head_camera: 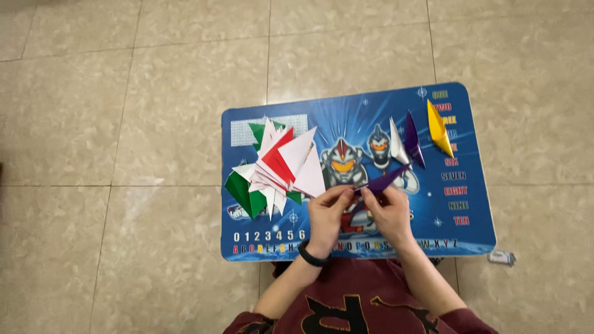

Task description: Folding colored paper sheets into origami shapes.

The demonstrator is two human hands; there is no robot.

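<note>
— See the pile of folded paper triangles [275, 167], red, white and green, at the left of the blue lap table [470, 204]?

— Yes. Just right of it, the left hand [325, 216] and right hand [388, 213] meet, fingertips pinched on a purple folded paper piece [387, 181] held just above the tabletop.

— A crooked crease could spoil it, I'd say, if the thin point slips.

— Further right lie white [396, 143], purple [413, 139] and yellow [439, 128] folded pieces; an elbow sweep might scatter them.
</note>
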